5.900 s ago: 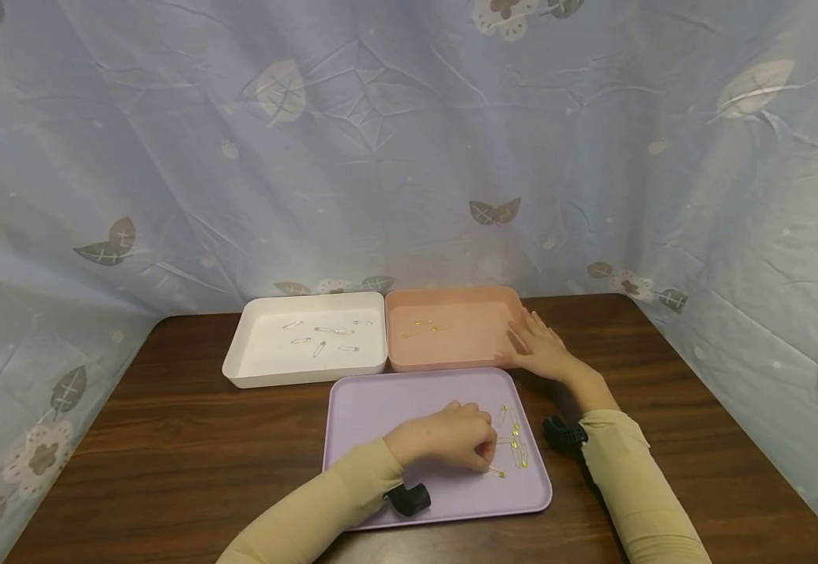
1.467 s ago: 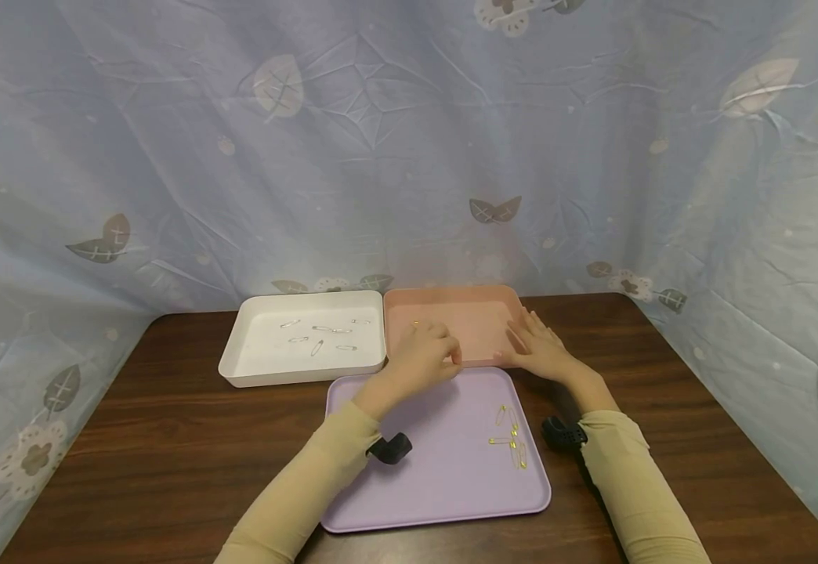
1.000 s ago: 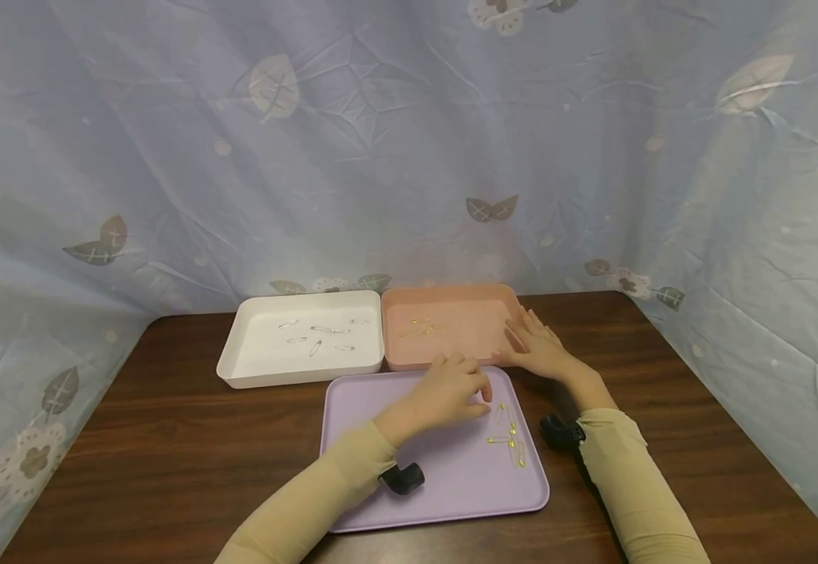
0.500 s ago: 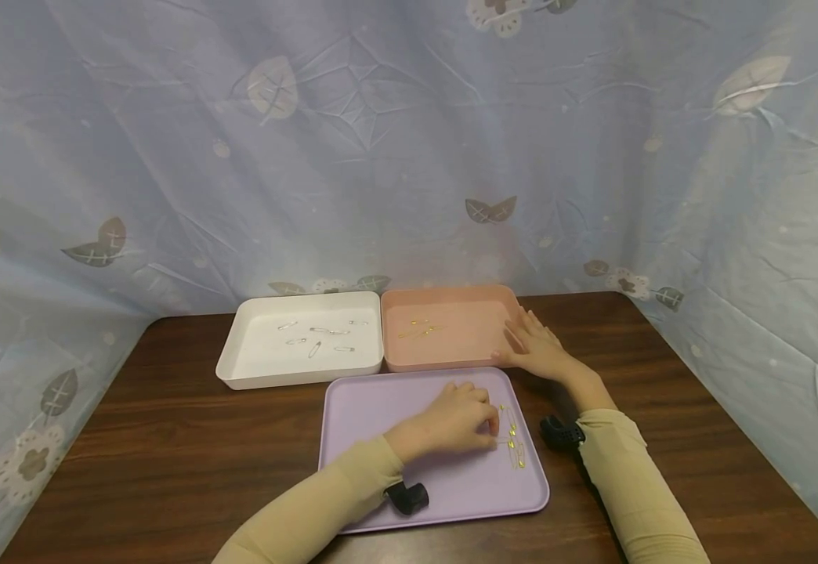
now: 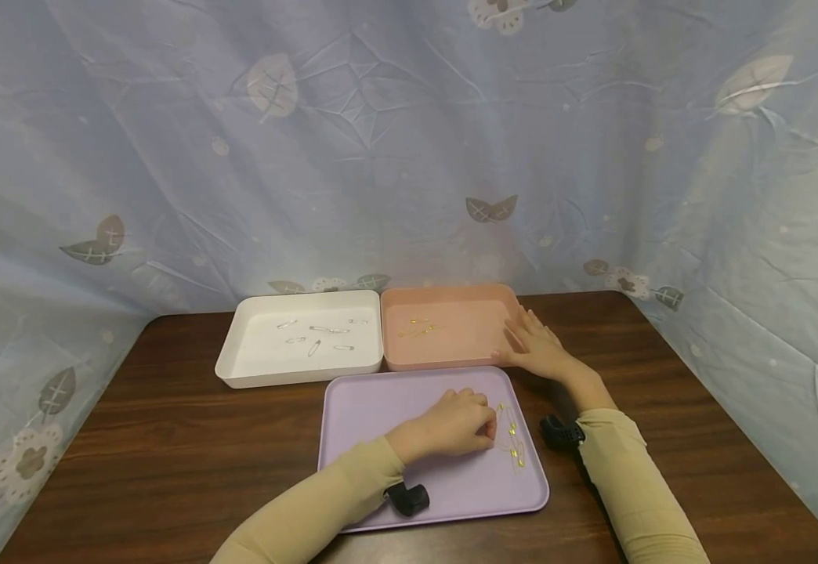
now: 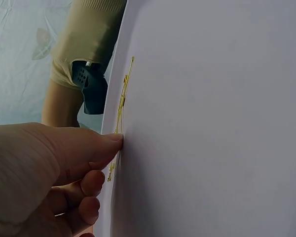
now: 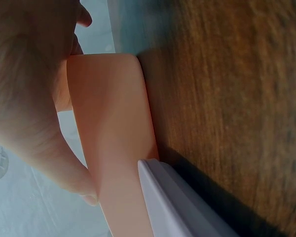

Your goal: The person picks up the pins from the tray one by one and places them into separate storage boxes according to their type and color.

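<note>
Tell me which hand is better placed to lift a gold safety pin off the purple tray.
Left, most likely: the left hand pinches right at the gold safety pins on the purple tray. The right hand rests on the rim of the pink tray, farther away.

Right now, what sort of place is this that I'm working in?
Probably a screened-off tabletop work spot indoors: there's a dark wooden table, leaf-and-flower patterned cloth hanging behind it and at both sides, and a white tray, pink tray and purple tray with safety pins.
</note>
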Tool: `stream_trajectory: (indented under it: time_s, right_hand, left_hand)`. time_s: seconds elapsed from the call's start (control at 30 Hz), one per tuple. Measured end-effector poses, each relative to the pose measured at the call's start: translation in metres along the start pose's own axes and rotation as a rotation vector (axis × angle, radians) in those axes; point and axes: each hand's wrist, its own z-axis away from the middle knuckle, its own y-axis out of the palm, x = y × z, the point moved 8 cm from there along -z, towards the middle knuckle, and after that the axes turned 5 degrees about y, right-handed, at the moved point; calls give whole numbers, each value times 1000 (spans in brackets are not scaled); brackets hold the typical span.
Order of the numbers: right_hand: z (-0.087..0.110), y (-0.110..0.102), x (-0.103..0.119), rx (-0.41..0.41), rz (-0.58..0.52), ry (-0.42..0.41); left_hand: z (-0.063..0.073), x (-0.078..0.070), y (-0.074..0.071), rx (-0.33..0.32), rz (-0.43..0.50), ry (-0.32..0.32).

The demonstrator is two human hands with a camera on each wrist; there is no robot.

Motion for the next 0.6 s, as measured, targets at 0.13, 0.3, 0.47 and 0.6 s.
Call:
stream_trajectory:
  time_s: [0.13, 0.3, 0.47, 0.6]
  right_hand:
    - [0, 0, 0, 2, -1, -1]
    - [0, 0, 0, 10, -10, 4]
    - [0, 0, 0, 16, -13, 9]
    - [0, -1, 0, 14, -12, 10]
  left_hand:
    - [0, 0, 0, 0, 3, 3]
    - [1, -2, -2, -4, -7, 16]
    - [1, -1, -3, 10, -20, 27]
    - [1, 2, -5, 19, -23, 27]
